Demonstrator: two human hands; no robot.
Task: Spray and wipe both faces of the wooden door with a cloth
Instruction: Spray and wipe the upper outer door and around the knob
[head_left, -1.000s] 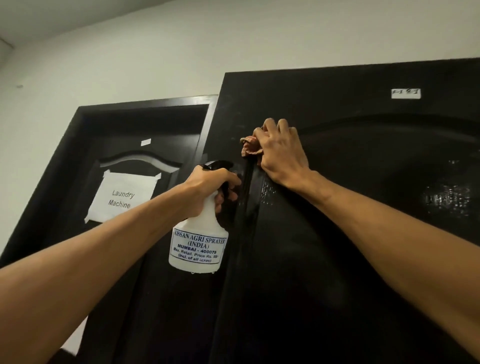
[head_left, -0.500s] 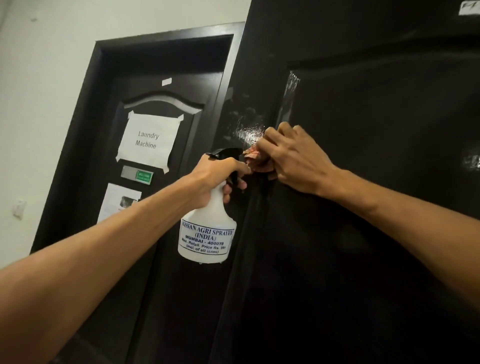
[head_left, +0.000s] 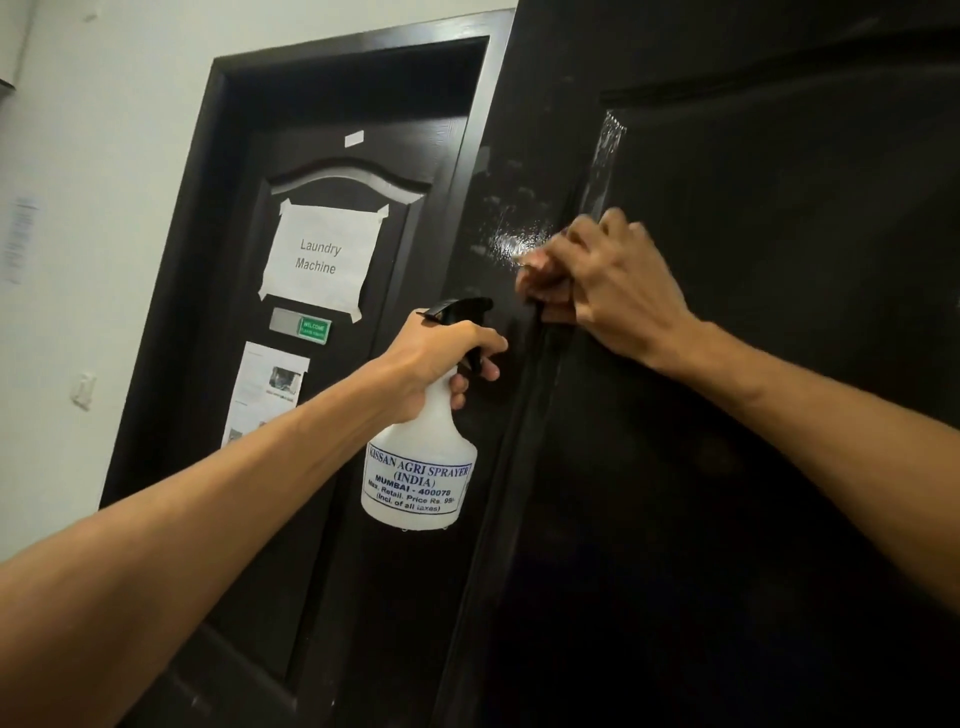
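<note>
Nearest, the left hand (head_left: 436, 358) grasps the neck of a white translucent plastic spray bottle (head_left: 415, 467). Its forefinger is hooked over the black trigger and the lower fingers are wrapped beneath. The nozzle points forward at the door rather than down, which looks like readiness for another squirt. The milky plastic and printed label hide the liquid level, so I cannot tell how full it is. A few droplets hang from its base.

Just beyond and up to the right of those fingers, the right hand (head_left: 613, 296) is clenched on a crumpled pinkish cloth (head_left: 530, 270). The cloth is blurred and mostly hidden under the knuckles. It is pressed against the glossy dark brown wooden door (head_left: 727, 467) at the raised edge of its panel, probably to scrub the moulding. A wet shiny patch (head_left: 514, 239) lies just above and to the left of the right fingertips, so this face seems only partly wiped.

Well beyond the left fingers stands a second dark panelled door (head_left: 332, 156). It carries a taped white paper sign (head_left: 319, 257) reading "Laundry Machine".
</note>
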